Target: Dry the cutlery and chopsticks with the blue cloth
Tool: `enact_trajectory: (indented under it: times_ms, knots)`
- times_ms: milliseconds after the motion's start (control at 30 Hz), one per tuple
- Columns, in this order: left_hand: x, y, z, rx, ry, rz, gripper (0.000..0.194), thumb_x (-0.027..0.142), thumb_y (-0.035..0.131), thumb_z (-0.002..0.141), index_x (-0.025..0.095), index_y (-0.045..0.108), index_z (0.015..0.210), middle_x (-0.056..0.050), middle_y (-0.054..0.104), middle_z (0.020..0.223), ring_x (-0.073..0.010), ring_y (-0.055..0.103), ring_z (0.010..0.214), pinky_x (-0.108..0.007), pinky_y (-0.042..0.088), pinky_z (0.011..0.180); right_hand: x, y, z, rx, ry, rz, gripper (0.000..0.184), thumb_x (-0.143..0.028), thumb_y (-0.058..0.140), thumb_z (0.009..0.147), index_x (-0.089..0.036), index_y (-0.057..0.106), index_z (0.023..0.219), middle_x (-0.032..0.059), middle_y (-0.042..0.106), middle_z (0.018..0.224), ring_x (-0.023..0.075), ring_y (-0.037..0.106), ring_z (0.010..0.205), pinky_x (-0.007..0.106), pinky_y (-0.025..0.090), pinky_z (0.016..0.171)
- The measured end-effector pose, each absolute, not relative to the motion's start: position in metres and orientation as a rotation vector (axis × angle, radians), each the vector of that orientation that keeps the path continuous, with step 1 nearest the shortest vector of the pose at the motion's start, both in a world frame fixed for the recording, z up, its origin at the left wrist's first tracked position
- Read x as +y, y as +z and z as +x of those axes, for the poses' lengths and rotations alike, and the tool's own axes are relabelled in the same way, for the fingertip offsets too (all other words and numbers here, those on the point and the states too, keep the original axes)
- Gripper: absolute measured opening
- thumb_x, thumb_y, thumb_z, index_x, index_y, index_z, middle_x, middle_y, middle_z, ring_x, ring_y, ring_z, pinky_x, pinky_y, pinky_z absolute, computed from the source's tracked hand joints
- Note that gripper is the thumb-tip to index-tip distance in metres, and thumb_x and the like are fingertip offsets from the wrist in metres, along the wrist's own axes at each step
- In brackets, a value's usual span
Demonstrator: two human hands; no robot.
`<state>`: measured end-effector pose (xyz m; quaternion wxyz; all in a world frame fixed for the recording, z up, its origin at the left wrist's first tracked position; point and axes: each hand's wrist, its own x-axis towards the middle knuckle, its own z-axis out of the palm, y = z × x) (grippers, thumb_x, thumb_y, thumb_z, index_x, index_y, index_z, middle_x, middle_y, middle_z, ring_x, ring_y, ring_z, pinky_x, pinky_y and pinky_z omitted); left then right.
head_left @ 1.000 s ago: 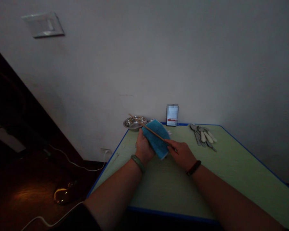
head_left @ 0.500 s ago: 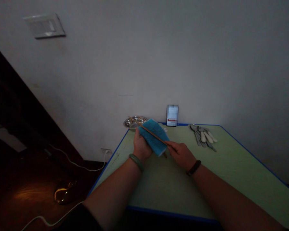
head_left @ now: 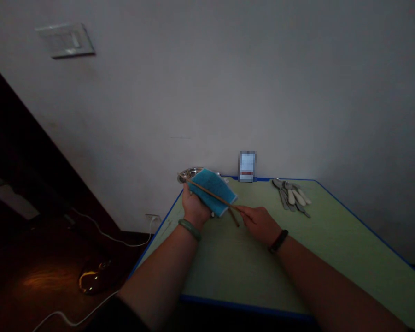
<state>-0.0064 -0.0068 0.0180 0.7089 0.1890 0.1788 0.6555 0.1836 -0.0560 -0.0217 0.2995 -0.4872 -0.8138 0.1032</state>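
My left hand (head_left: 195,205) holds a small blue cloth (head_left: 212,191) with a pale edge; its fingers are mostly hidden beneath the fabric. A thin brown chopstick (head_left: 210,192) lies slantwise across the top of the cloth. My right hand (head_left: 259,221) pinches the chopstick's near end, at the lower right. Below the cloth, part of a second brown stick (head_left: 235,218) shows, its other end hidden. Behind my left hand stands a shiny metal bowl (head_left: 184,176), partly covered by the cloth.
The green table (head_left: 242,272) has a blue edge. A lit phone (head_left: 247,167) leans against the wall. Several spoons and other cutlery with grey and white handles (head_left: 292,196) lie at the back right. A white cable (head_left: 124,242) runs to a wall socket (head_left: 152,217) at left.
My left hand and the cloth have moved left and slightly up along the chopstick, away from my right hand, which has barely moved. More of the second stick shows.
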Motion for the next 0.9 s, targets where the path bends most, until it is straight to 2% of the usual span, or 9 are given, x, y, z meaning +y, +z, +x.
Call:
enact_trajectory:
  times_ms: [167, 300, 433, 633, 900]
  knots:
    - [-0.005, 0.021, -0.013, 0.426, 1.527, 0.372, 0.069, 0.067, 0.034, 0.087, 0.015, 0.067, 0.118, -0.016, 0.07, 0.118, -0.0345, 0.059, 0.119, -0.053, 0.043, 0.102, -0.056, -0.023, 0.185, -2.142, 0.323, -1.27, 0.041, -0.023, 0.04, 0.092, -0.022, 0.068, 0.122, 0.0059, 0.076, 0.107, 0.0206, 0.072, 0.092, 0.034, 0.053, 0.085]
    - [-0.007, 0.026, -0.016, 0.445, 1.56, 0.348, 0.07, 0.066, 0.029, 0.089, 0.014, 0.067, 0.118, -0.016, 0.069, 0.121, -0.0336, 0.058, 0.122, -0.05, 0.043, 0.104, -0.057, -0.02, 0.189, -2.093, 0.324, -1.271, 0.04, -0.025, 0.039, 0.092, -0.021, 0.071, 0.118, 0.0054, 0.077, 0.102, 0.021, 0.073, 0.088, 0.034, 0.054, 0.083]
    - [-0.009, 0.033, -0.017, 0.435, 1.57, 0.334, 0.078, 0.066, 0.017, 0.091, 0.013, 0.066, 0.12, -0.017, 0.07, 0.119, -0.0353, 0.06, 0.119, -0.054, 0.044, 0.101, -0.058, -0.015, 0.194, -1.99, 0.26, -1.333, 0.038, -0.026, 0.042, 0.089, -0.022, 0.075, 0.107, 0.0052, 0.078, 0.091, 0.0214, 0.072, 0.079, 0.033, 0.054, 0.077]
    - [-0.01, 0.034, -0.018, 0.414, 1.588, 0.337, 0.076, 0.065, 0.017, 0.091, 0.015, 0.067, 0.119, -0.016, 0.071, 0.115, -0.0352, 0.061, 0.116, -0.056, 0.043, 0.101, -0.057, -0.011, 0.202, -1.803, 0.255, -1.434, 0.038, -0.026, 0.042, 0.084, -0.021, 0.078, 0.096, 0.0059, 0.078, 0.089, 0.0212, 0.071, 0.082, 0.033, 0.052, 0.079]
    - [-0.006, 0.028, -0.022, 0.407, 1.567, 0.379, 0.08, 0.068, 0.016, 0.09, 0.014, 0.067, 0.119, -0.016, 0.069, 0.121, -0.0344, 0.059, 0.121, -0.055, 0.041, 0.104, -0.055, -0.007, 0.212, -1.501, 0.23, -1.484, 0.039, -0.033, 0.04, 0.079, -0.02, 0.076, 0.087, 0.0063, 0.076, 0.086, 0.0229, 0.067, 0.079, 0.036, 0.051, 0.077]
